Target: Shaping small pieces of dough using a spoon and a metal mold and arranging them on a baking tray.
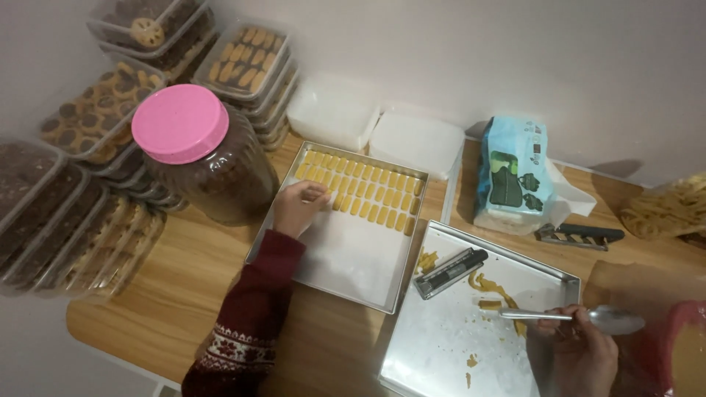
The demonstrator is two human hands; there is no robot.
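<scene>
My left hand [298, 206], in a dark red knitted sleeve, rests on a metal baking tray [353, 276] lined with white paper. Its fingertips touch a yellow dough piece [321, 194] at the left end of the rows of yellow dough pieces [368, 187]. My right hand [585, 349] grips a metal spoon [588, 317] held flat over a second metal tray [441, 345]. The spoon's handle points left toward yellow dough scraps [493, 288] on that tray. A dark metal cutter tool [450, 273] lies on the second tray's upper left.
A big jar with a pink lid [198, 151] stands left of the first tray. Stacks of clear boxes of cookies [95, 117] fill the left side. Two white lidded boxes [415, 143], a blue tissue pack [512, 173], a utility knife [581, 236] and a pink bowl [684, 353] surround the trays.
</scene>
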